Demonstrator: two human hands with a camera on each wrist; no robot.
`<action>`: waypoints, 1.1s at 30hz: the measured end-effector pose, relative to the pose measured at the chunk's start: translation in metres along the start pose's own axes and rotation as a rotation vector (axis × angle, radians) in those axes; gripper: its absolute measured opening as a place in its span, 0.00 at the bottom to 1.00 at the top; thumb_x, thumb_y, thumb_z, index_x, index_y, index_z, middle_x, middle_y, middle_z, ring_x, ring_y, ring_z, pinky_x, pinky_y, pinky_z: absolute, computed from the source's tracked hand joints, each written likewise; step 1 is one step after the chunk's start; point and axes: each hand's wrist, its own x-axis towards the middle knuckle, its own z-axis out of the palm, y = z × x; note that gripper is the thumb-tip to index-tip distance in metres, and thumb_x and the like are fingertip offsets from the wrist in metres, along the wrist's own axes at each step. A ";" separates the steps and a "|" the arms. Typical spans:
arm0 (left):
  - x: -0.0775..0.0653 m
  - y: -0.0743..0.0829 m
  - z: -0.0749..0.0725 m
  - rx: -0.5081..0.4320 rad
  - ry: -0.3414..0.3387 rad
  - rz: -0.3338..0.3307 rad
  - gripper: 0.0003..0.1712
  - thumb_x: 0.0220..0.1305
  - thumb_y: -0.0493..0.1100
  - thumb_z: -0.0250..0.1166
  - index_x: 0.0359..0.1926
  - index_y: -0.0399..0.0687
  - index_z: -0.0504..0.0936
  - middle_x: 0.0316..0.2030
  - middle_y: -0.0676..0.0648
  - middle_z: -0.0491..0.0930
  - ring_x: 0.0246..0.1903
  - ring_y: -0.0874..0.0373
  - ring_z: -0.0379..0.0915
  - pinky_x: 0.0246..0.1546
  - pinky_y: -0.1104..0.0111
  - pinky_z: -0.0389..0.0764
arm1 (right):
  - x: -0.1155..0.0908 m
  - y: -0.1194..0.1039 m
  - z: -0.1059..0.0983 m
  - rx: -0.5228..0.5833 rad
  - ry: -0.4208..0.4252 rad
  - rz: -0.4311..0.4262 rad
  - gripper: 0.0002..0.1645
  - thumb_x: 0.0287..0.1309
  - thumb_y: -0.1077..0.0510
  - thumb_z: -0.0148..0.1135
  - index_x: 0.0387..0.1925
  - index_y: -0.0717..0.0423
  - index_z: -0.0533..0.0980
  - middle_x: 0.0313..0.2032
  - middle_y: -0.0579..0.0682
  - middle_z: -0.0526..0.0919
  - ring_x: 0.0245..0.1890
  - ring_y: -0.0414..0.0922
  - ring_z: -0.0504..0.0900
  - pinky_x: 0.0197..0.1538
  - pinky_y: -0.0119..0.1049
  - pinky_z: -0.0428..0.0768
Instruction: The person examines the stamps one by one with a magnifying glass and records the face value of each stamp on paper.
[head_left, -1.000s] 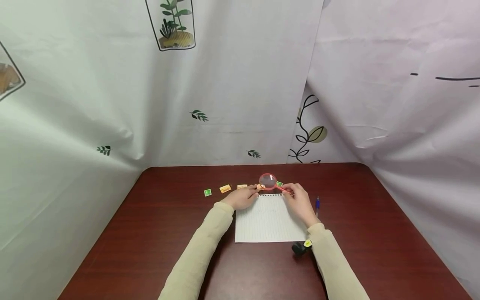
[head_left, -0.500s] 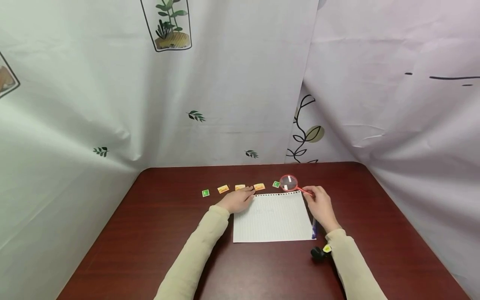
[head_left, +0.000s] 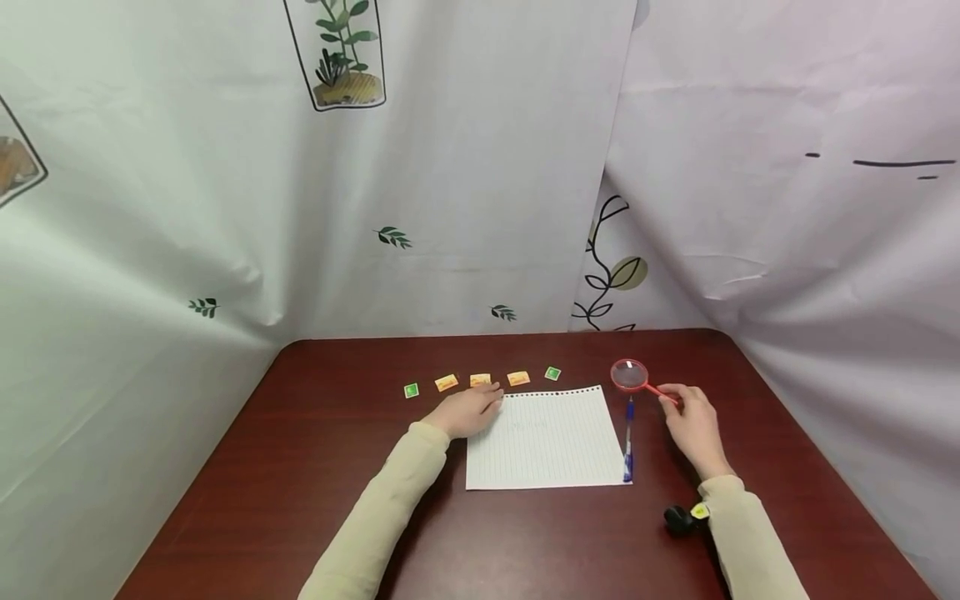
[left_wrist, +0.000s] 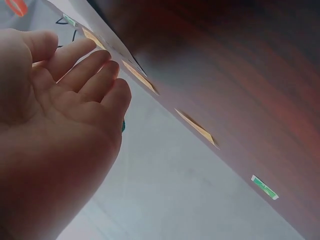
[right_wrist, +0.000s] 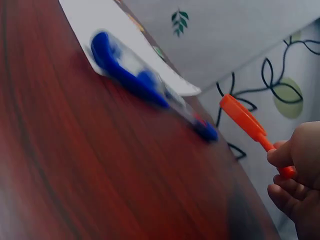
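My right hand [head_left: 696,427] pinches the handle of a red magnifying glass [head_left: 628,376] between thumb and fingers, right of a sheet of lined paper [head_left: 546,446]. In the right wrist view the magnifying glass [right_wrist: 243,118] is seen edge-on, off the table. My left hand [head_left: 467,412] lies at the paper's upper left corner, palm down, with nothing gripped; its fingers [left_wrist: 100,80] are loosely bent in the left wrist view. A blue pen [head_left: 628,442] lies along the paper's right edge, its lower end over the sheet.
Behind the paper runs a row of small stamp-like pieces: a green one [head_left: 411,390], an orange one [head_left: 446,382], two more orange ones and another green one [head_left: 552,373]. The dark red table [head_left: 315,467] meets a printed cloth backdrop [head_left: 480,167] at its far edge.
My right hand has carried the magnifying glass rightward, from above the stamp-like pieces to beyond the paper. The pen and the paper's right side have come into view. My left hand has shifted slightly left.
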 end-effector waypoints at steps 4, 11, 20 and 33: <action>-0.005 -0.001 0.001 0.014 -0.011 0.006 0.26 0.80 0.50 0.49 0.71 0.43 0.72 0.72 0.44 0.66 0.72 0.50 0.60 0.68 0.56 0.66 | -0.004 0.011 -0.011 -0.024 0.028 0.002 0.12 0.68 0.67 0.60 0.50 0.68 0.80 0.43 0.66 0.78 0.37 0.55 0.75 0.36 0.41 0.70; -0.015 -0.006 0.000 0.018 -0.034 0.007 0.34 0.77 0.57 0.54 0.73 0.41 0.68 0.73 0.44 0.64 0.73 0.50 0.57 0.69 0.56 0.65 | -0.010 0.027 -0.027 -0.057 0.028 0.057 0.12 0.68 0.67 0.58 0.48 0.69 0.81 0.43 0.68 0.77 0.39 0.59 0.76 0.38 0.46 0.69; -0.029 -0.009 0.000 -0.015 -0.068 0.011 0.46 0.69 0.66 0.60 0.76 0.43 0.63 0.75 0.44 0.59 0.75 0.52 0.54 0.68 0.56 0.66 | -0.014 0.041 -0.039 -0.104 0.000 0.069 0.11 0.66 0.67 0.59 0.47 0.68 0.81 0.35 0.64 0.78 0.32 0.54 0.74 0.34 0.43 0.69; -0.036 -0.015 0.001 -0.036 -0.084 0.016 0.53 0.62 0.70 0.65 0.77 0.44 0.61 0.77 0.45 0.56 0.76 0.54 0.51 0.66 0.57 0.69 | -0.013 0.043 -0.041 -0.131 -0.059 0.043 0.11 0.64 0.65 0.62 0.45 0.69 0.80 0.30 0.57 0.79 0.29 0.48 0.74 0.32 0.40 0.69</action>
